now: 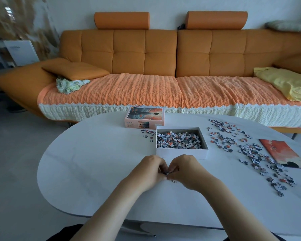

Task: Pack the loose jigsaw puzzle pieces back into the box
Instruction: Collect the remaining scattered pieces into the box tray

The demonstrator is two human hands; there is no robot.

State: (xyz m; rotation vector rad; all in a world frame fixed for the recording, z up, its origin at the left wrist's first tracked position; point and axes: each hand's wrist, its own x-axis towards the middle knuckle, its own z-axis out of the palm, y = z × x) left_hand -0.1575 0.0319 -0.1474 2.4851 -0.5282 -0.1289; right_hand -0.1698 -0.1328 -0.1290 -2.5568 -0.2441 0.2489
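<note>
An open white box (181, 153) stands mid-table, holding a heap of puzzle pieces (178, 139). Just in front of it my left hand (150, 170) and my right hand (186, 169) meet, fingers curled together round a small clump of pieces (167, 173) on the tabletop. One stray piece (173, 181) lies under my right hand. Many loose pieces (250, 150) are scattered over the table's right side. A few more pieces (147, 133) lie at the box's left far corner.
The box lid (144, 117) with its orange picture sits behind the box. An orange printed sheet (283, 153) lies at the right edge of the white oval table (94, 153). An orange sofa (163, 66) runs behind the table.
</note>
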